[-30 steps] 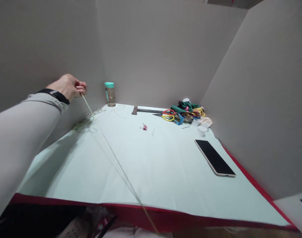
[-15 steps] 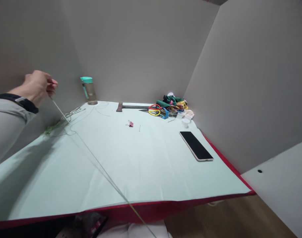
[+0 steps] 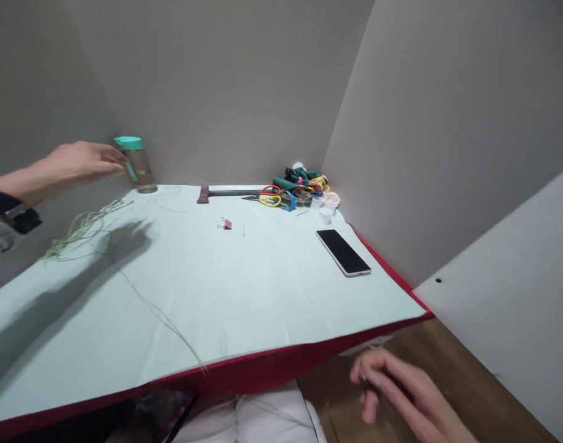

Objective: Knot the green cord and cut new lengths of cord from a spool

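My left hand [image 3: 90,161] hovers over the left side of the table, fingers stretched out beside the bottle [image 3: 143,169] with a turquoise lid. No strand shows in it. Below it lies a loose bundle of thin, pale green, grass-like strands [image 3: 80,234]. From there a long thin strand [image 3: 159,312] runs across the white cloth and over the front edge to my lap. Beyond the table's front edge, low on the right, my right hand [image 3: 401,387] is closed in a pinch, slightly blurred. Faint strands over my lap lead toward it; the pinched part is barely visible.
On the white cloth [image 3: 207,295] lie a pink binder clip [image 3: 226,224], a thin needle-like piece [image 3: 244,230] and a phone [image 3: 343,252]. Farther back are a hammer-like tool [image 3: 203,194], scissors [image 3: 269,200], a colourful cloth pile [image 3: 304,178] and a small white cup [image 3: 325,215]. Grey partitions enclose the table.
My left hand has let go of the strand it held, which now lies lower on the cloth. My right hand has come into view at the lower right. The view has turned slightly right.
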`<state>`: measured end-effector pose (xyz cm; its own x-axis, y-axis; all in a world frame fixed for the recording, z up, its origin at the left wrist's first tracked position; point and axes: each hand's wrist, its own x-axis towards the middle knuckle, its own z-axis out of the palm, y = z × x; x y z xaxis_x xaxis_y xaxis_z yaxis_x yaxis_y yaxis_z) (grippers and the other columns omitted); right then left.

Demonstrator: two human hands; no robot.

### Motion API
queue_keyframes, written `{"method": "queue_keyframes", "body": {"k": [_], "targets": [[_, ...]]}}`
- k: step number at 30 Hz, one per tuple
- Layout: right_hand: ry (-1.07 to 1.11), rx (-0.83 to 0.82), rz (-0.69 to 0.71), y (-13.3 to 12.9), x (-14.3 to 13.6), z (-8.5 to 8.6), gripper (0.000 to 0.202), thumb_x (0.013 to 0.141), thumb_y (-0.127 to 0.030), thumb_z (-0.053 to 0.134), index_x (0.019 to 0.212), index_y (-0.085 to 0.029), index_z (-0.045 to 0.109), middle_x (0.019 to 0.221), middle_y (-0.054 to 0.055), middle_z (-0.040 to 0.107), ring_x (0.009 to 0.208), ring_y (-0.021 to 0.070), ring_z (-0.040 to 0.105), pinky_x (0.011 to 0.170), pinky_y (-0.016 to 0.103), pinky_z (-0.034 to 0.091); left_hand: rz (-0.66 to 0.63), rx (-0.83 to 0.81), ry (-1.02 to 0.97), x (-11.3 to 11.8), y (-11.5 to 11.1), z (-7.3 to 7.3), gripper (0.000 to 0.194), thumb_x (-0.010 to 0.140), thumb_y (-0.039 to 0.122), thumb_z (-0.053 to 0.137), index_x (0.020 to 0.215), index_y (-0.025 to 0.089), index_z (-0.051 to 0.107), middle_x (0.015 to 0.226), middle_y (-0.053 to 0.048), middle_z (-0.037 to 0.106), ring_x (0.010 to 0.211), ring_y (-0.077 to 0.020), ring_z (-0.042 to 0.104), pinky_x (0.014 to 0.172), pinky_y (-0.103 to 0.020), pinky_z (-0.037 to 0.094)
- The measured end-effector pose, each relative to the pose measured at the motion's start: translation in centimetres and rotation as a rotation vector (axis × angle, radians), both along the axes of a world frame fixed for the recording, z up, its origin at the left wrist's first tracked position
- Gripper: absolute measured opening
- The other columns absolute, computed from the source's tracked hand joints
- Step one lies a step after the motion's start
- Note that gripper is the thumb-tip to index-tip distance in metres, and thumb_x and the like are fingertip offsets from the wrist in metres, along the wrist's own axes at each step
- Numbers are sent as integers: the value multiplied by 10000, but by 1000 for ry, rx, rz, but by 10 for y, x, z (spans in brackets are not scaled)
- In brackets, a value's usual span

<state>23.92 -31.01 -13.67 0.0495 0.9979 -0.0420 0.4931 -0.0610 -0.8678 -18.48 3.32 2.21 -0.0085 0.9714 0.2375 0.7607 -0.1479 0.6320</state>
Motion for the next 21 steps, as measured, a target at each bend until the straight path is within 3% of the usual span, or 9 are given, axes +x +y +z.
{"method": "queue_keyframes", "body": {"k": [1, 3, 6, 8, 11, 14, 17, 21], "targets": [[74, 47, 13, 12, -7, 15, 397, 1070, -532, 412, 910, -278, 672, 581, 11, 688, 652, 209, 716, 724, 327, 591, -56, 17, -13, 17, -12, 0, 238, 883, 343, 760, 984, 133, 710, 1257, -73, 700, 1383, -371, 489, 1223, -560, 283], [107, 169, 37, 36, -22, 48, 315, 1068, -466, 478, 964, -250, 682, 549, -22, 649, 645, 162, 678, 724, 272, 546, -209, 19, -103, 54, -43, -7, 266, 848, 337, 733, 1010, 126, 723, 1109, -63, 746, 1194, -311, 604, 1108, -426, 422], [72, 420, 8, 68, -44, 88, 171, 1023, -297, 580, 911, -235, 694, 652, -49, 617, 625, 97, 598, 647, 219, 473, -600, -125, -230, 105, -98, -26, 407, 802, 451, 741, 1061, 141, 778, 1043, -105, 778, 887, -229, 681, 844, -353, 550], [20, 556, 13, 80, -56, 103, 148, 986, -225, 623, 867, -233, 709, 740, -44, 641, 667, 87, 573, 630, 214, 445, -792, -225, -288, 132, -131, -38, 443, 784, 504, 750, 1100, 196, 798, 1077, -94, 788, 774, -205, 689, 740, -350, 583], [-28, 638, 48, 87, -69, 113, 150, 981, -174, 644, 871, -232, 727, 801, -49, 677, 737, 84, 595, 674, 218, 450, -1058, -448, -556, 156, -164, -48, 293, 849, 334, 779, 1122, 226, 784, 963, -42, 783, 678, -129, 640, 682, -278, 576], [-67, 688, 104, 87, -79, 117, 164, 985, -129, 629, 885, -216, 727, 814, -51, 692, 772, 80, 622, 721, 227, 469, -1089, -571, -789, 161, -177, -53, 48, 904, 226, 756, 895, 196, 792, 832, -15, 764, 638, -83, 587, 624, -195, 511], [-77, 729, 121, 87, -85, 117, 169, 976, -91, 611, 907, -207, 713, 815, -49, 683, 775, 83, 622, 762, 239, 496, -1029, -565, -852, 156, -179, -58, 167, 937, 253, 745, 788, 193, 789, 716, 0, 733, 588, -66, 536, 562, -167, 442], [49, 736, 111, 90, -87, 112, 143, 956, -92, 640, 1007, -224, 661, 899, -53, 666, 791, 74, 620, 711, 231, 501, -995, -532, -817, 149, -179, -61, 155, 941, 334, 754, 866, 214, 817, 643, 9, 678, 565, -69, 484, 490, -169, 361]]}}
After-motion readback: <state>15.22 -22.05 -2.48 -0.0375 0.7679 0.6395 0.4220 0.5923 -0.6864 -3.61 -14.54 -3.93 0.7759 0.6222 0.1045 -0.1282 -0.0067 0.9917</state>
